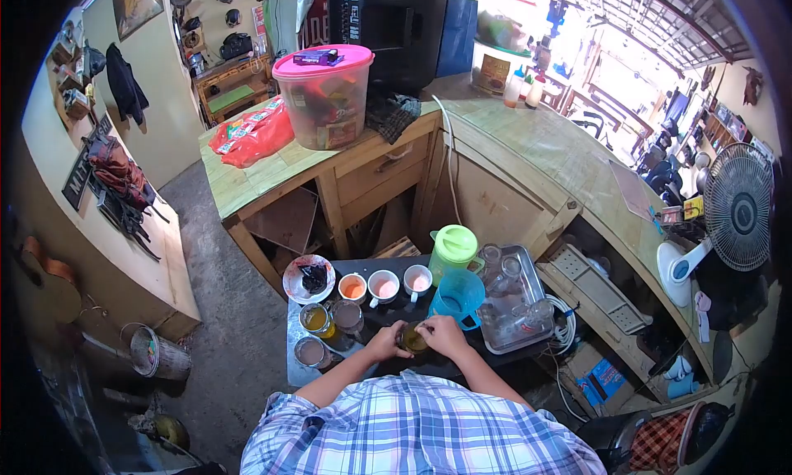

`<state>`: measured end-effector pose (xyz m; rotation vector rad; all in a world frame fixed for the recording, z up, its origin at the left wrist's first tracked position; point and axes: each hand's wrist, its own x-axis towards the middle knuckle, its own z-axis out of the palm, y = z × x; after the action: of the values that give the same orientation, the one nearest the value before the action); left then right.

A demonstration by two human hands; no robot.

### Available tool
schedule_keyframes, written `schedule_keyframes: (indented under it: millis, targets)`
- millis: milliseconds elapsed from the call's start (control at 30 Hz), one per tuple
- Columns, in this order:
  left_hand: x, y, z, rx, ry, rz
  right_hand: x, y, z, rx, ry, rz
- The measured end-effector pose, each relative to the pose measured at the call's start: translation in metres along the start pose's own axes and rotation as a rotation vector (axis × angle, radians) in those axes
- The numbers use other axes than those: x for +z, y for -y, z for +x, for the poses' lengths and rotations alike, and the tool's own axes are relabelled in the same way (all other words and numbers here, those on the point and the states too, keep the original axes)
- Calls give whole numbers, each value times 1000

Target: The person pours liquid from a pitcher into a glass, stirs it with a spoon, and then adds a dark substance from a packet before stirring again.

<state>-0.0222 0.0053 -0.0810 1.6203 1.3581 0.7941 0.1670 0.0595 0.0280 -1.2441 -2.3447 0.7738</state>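
Dark-topped and low, the bench (371, 268) in front of you carries the drink things within short reach, probably why you work so close to it. Take the blue jug (459, 297) as your landmark. To its right, the clear tray (498, 348) corrals loose glassware (503, 273), its raised sides likely keeping the pieces from rolling away. Just behind the jug stands the green pitcher (454, 248), its lid on, which would guard whatever is inside.

Well left of the jug, the plate (290, 293) cups a crumpled black bag (313, 278), perhaps to contain any mess. Between plate and jug, three mugs (384, 288) stand in a row, one orange inside and two pinkish; spaced like that, their mouths are easy to get at. Nearer you, left of the jug, sit three filled glasses (317, 320), one yellow and two greyish brown, grouped beside your left forearm.

The glass in your hands (412, 338) is just left of the jug and nearer you. Your left hand (388, 340) has its grip curled around the side, seemingly as the steadying hold. Your right hand (446, 337) has its fingers bunched at the rim; whether that grip pinches the glass or something small, I cannot tell.
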Motion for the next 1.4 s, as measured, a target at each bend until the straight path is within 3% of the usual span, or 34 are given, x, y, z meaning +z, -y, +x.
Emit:
schedule_keyframes:
  millis: [67, 167, 267, 333, 433, 567, 633, 667, 733, 867, 933, 1033, 1167, 1267, 1333, 1367, 1400]
  targets:
    - [-1, -1, 1, 19, -7, -1, 2, -2, 1, -58, -94, 117]
    - [5, 10, 2, 34, -10, -34, 5, -7, 1, -8, -13, -124]
    - [0, -1, -1, 25, 3, -56, 7, -7, 1, -28, -39, 103]
    - [-1, -4, -1, 19, 4, -52, 5, -4, 1, -122, -185, -47]
    - [-1, -9, -3, -43, 22, -93, -2, -1, -1, -13, -3, -26]
    - [-2, -8, -1, -9, 5, -35, -1, 1, 2, -67, -172, 46]
    - [0, -4, -1, -12, 9, -21, -2, 0, 1, 56, 87, -60]
    - [0, -3, -1, 10, -8, -12, -1, 0, 1, 57, 88, -59]
    - [0, 0, 0, 33, -28, -1, 0, 3, 4, -69, -116, 75]
    - [2, 3, 0, 38, -26, -41, -5, 6, 2, 83, 87, -134]
    - [2, 4, 0, 35, -19, -12, 0, 2, 5, 27, -42, 158]
    - [2, 4, 0, 39, -25, -31, 0, 2, 2, 44, -31, -81]
    - [2, 4, 1, 47, -28, -27, -3, 4, 3, 97, 16, 95]
    - [2, 1, -1, 36, -24, -39, -3, 1, 4, -15, -130, -16]
    - [-3, -7, -2, 0, -5, -25, -5, -4, 4, 96, 213, 14]
    - [-6, -12, -2, -51, 38, -31, -3, -4, 4, 96, 211, 15]
    - [-7, -14, -1, -101, 80, -38, -2, 0, 5, 41, 52, 62]
